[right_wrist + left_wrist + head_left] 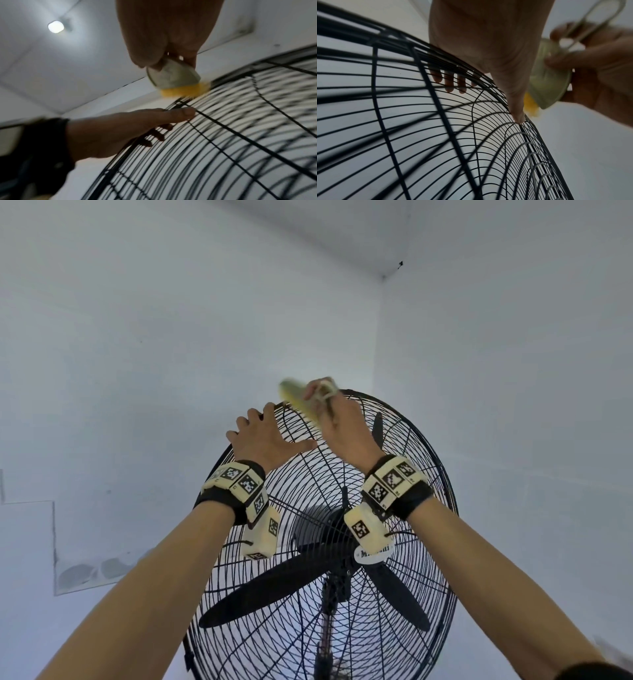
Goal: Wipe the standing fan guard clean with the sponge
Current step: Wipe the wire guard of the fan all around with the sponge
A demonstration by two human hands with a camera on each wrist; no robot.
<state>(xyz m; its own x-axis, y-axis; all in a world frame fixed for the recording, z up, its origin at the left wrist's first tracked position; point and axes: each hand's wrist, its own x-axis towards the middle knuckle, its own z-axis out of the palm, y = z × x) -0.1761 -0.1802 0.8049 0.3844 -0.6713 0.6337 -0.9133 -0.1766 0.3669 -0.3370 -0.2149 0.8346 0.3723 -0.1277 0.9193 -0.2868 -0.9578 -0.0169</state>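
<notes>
- The right hand point(342, 419) held the sponge point(301, 402), fingers curled round it, against the top rim of the fan guard point(421, 542).
- The left hand point(267, 440) gripped the rim just beside it.
- Best to keep steadying while wiping with light pressure along the wires.

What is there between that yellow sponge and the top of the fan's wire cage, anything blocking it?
Nothing visible. The right hand grips the sponge right at the guard top rim, its yellow edge at the wires. The left hand holds the rim just beside it, thumb close to the sponge but not under it.
</notes>
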